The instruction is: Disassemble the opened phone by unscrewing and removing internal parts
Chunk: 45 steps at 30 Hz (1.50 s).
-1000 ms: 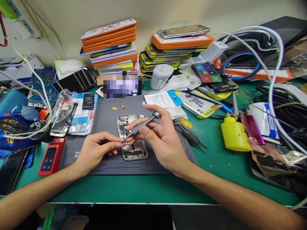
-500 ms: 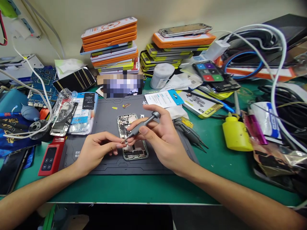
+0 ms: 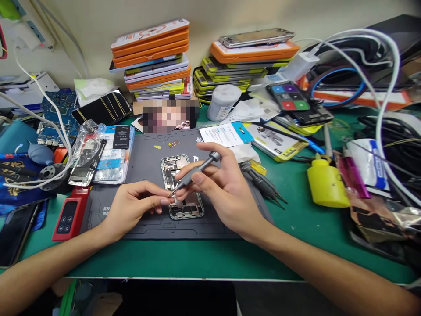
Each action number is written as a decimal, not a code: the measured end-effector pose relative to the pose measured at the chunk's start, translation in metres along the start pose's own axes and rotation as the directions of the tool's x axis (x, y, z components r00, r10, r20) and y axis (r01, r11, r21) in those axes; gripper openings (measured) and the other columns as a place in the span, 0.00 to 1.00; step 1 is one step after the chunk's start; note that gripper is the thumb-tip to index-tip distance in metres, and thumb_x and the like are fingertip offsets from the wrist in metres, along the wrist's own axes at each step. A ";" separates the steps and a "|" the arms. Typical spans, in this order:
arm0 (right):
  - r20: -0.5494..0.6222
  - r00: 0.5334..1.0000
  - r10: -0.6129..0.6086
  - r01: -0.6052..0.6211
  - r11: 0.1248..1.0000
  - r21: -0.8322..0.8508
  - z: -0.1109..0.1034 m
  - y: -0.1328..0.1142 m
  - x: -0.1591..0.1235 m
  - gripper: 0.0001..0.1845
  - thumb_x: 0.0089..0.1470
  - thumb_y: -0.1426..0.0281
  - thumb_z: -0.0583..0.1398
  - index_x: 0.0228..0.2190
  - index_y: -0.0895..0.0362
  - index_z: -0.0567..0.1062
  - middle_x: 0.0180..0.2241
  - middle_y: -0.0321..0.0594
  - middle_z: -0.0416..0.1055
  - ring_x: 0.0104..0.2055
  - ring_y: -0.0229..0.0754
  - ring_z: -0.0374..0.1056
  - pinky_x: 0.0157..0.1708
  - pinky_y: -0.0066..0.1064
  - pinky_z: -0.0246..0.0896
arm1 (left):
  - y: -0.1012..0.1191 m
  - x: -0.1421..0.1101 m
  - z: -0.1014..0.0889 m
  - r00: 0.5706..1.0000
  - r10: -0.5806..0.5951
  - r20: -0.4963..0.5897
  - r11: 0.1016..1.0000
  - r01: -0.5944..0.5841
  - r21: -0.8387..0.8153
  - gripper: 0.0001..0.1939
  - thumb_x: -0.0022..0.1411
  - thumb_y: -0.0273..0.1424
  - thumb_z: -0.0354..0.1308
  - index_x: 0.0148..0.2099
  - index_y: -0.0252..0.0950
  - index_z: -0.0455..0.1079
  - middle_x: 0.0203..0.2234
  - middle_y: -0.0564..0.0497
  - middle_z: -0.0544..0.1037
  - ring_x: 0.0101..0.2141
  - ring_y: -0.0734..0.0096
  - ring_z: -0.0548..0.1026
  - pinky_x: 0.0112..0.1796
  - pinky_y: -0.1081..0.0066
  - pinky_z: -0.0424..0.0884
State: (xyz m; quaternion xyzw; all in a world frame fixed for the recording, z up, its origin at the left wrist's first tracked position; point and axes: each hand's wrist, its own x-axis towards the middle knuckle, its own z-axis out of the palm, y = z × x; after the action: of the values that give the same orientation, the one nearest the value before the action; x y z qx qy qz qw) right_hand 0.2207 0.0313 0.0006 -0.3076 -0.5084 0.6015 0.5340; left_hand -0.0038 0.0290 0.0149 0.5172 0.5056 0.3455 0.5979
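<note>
A grey precision screwdriver [image 3: 194, 174] slants down to the left in the fingers of my right hand [image 3: 226, 188]. The knob at its upper end lies beneath my raised forefinger. My left hand [image 3: 134, 206] is closed in a pinch at the thin screwdriver tip. Whatever is between those fingertips is too small to make out. Below both hands lies an opened phone [image 3: 187, 209], its inner parts showing and its middle partly covered by my fingers. It rests on a dark grey work mat [image 3: 141, 151].
Near the mat's top edge are a small copper-coloured piece [image 3: 174, 144] and a yellow scrap [image 3: 157, 147]. More screwdrivers [image 3: 259, 180] lie right of my right hand. A yellow bottle [image 3: 327, 184] stands further right, a red device [image 3: 70, 216] at left. Stacked cases [image 3: 151, 50] line the wall.
The hands keep nearly the same pose around the screwdriver tip. The view has shifted slightly, and the blurred picture on the propped screen is different.
</note>
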 end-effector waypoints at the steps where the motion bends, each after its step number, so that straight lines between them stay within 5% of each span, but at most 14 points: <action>1: 0.002 1.000 0.007 -0.007 1.000 0.012 0.000 0.000 0.000 0.24 0.71 0.58 0.65 0.59 0.44 0.60 0.43 0.34 0.82 0.33 0.39 0.83 0.40 0.37 0.85 | 0.000 0.000 0.000 1.000 -0.002 0.003 1.000 0.002 0.000 0.10 0.55 0.36 0.78 0.35 0.36 0.86 0.29 0.47 0.86 0.24 0.73 0.78 0.25 0.76 0.74; 8: -0.022 0.997 0.080 -0.077 0.990 0.120 -0.011 0.005 0.005 0.26 0.70 0.60 0.65 0.62 0.44 0.61 0.42 0.35 0.82 0.34 0.40 0.83 0.40 0.39 0.84 | -0.001 0.000 0.001 0.999 -0.004 0.036 1.000 0.004 0.003 0.11 0.59 0.36 0.76 0.42 0.36 0.84 0.33 0.47 0.86 0.27 0.72 0.78 0.27 0.75 0.73; 14: -0.181 0.979 -0.097 0.068 0.984 -0.165 -0.009 0.006 0.006 0.32 0.71 0.61 0.64 0.68 0.39 0.55 0.41 0.36 0.80 0.28 0.41 0.76 0.32 0.41 0.82 | -0.008 0.006 0.001 0.994 0.074 -0.083 0.985 -0.086 -0.152 0.24 0.76 0.50 0.56 0.33 0.38 0.67 0.25 0.56 0.69 0.23 0.77 0.67 0.24 0.76 0.66; 17: -0.079 0.973 -0.217 0.179 0.927 -0.331 0.001 0.012 0.002 0.30 0.72 0.64 0.63 0.66 0.38 0.56 0.41 0.37 0.78 0.28 0.41 0.75 0.30 0.41 0.81 | -0.009 0.007 0.001 0.997 0.058 -0.054 0.980 -0.068 -0.188 0.24 0.77 0.48 0.54 0.31 0.39 0.61 0.23 0.58 0.63 0.21 0.78 0.62 0.22 0.76 0.63; 22: 0.191 0.897 -0.399 0.439 0.754 -0.489 0.005 0.027 -0.003 0.28 0.72 0.73 0.62 0.64 0.40 0.58 0.53 0.44 0.75 0.45 0.46 0.81 0.41 0.44 0.84 | -0.007 0.003 0.003 0.999 0.033 0.014 0.983 -0.030 -0.180 0.24 0.76 0.47 0.56 0.30 0.38 0.62 0.23 0.58 0.63 0.22 0.77 0.61 0.22 0.76 0.61; 45: 0.272 0.893 -0.357 0.448 0.676 -0.585 0.000 0.036 -0.004 0.41 0.71 0.78 0.61 0.73 0.36 0.52 0.66 0.46 0.67 0.54 0.50 0.80 0.53 0.52 0.84 | -0.006 0.001 0.004 0.996 0.044 0.077 0.998 -0.039 -0.058 0.25 0.77 0.48 0.54 0.30 0.39 0.63 0.22 0.57 0.65 0.22 0.76 0.64 0.24 0.74 0.64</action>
State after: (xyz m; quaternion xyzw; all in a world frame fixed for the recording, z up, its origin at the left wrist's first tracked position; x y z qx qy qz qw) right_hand 0.2103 0.0304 -0.0337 -0.3078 -0.7707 0.2807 0.4821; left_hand -0.0004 0.0277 0.0084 0.5236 0.4608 0.3515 0.6244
